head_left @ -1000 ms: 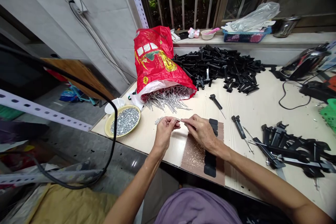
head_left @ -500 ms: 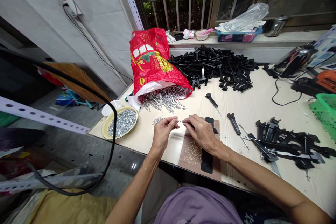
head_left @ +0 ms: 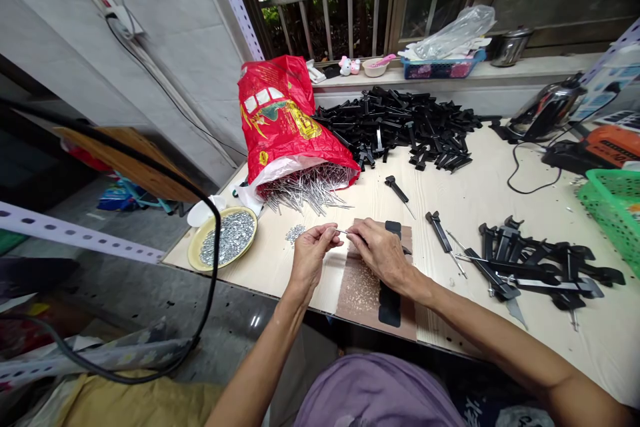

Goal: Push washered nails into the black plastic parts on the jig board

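My left hand (head_left: 311, 255) is closed, thumb and forefinger pinched at one end of a thin metal pin (head_left: 341, 231). Any small part between those fingertips is too small to make out. The other end of the pin runs into the closed fingers of my right hand (head_left: 384, 255). A dark piece (head_left: 406, 250) shows beside that hand; whether the hand grips it I cannot tell. Below lies a brown board (head_left: 357, 307) with pale specks and black pads (head_left: 390, 307). Small metal washers (head_left: 295, 234) lie just left of my left hand.
A yellow bowl (head_left: 193, 250) holds many small metal pieces. Metal pins (head_left: 305, 190) spill from a red bag (head_left: 280, 113). Black plastic parts (head_left: 400, 120) are heaped behind; black parts with pins (head_left: 535, 260) lie at right, near a green basket (head_left: 607, 213). A black cable (head_left: 217, 240) hangs at left.
The view has shifted slightly, so the table's contents appear a little farther left. Both hands keep their hold on the pin, with only slight finger movement.
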Motion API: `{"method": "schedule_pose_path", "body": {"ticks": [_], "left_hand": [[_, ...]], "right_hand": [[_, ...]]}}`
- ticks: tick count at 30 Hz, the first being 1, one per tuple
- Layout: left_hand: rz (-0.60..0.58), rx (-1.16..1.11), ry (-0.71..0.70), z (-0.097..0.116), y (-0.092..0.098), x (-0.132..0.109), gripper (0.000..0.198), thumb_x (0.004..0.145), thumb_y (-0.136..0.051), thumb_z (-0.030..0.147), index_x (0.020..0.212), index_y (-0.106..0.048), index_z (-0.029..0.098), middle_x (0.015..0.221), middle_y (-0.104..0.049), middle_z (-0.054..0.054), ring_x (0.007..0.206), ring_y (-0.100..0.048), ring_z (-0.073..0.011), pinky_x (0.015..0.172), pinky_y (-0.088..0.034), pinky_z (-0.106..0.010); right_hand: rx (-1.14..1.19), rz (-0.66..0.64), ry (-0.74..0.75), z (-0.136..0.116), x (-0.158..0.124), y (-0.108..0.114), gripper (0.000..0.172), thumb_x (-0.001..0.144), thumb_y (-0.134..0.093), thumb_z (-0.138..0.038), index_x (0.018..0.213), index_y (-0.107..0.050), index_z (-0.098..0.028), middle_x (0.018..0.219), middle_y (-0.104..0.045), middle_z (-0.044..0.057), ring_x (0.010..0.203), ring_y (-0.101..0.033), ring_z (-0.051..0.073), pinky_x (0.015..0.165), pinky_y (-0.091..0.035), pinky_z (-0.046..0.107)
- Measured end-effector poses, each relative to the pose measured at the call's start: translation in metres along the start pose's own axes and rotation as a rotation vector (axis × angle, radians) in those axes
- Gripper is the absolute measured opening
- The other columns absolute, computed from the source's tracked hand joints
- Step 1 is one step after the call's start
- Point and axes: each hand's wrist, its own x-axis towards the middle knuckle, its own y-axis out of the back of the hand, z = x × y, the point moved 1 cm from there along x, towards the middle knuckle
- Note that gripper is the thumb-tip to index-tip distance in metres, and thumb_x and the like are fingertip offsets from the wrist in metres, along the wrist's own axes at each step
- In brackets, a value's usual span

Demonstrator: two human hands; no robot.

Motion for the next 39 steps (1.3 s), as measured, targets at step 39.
{"method": "schedule_pose_path", "body": {"ticks": [39], "left_hand": [[-0.394,1.235,-0.601,-0.069,-0.081,0.005,0.030,0.093,-0.040,0.027,0.111,-0.064,0.019,0.092,-0.058,-0.007,0.080,-0.057,-0.0170,0.071,-0.046,-0.029]], "right_hand": [[-0.270,0.020,-0.067,0.114,-0.049,0.073,0.019,0.093,-0.044,-0.022,0.097,-0.061,-0.015,0.092,-0.059,0.007,0.076,-0.057,0.014,0.061,-0.045,0.025]]}}
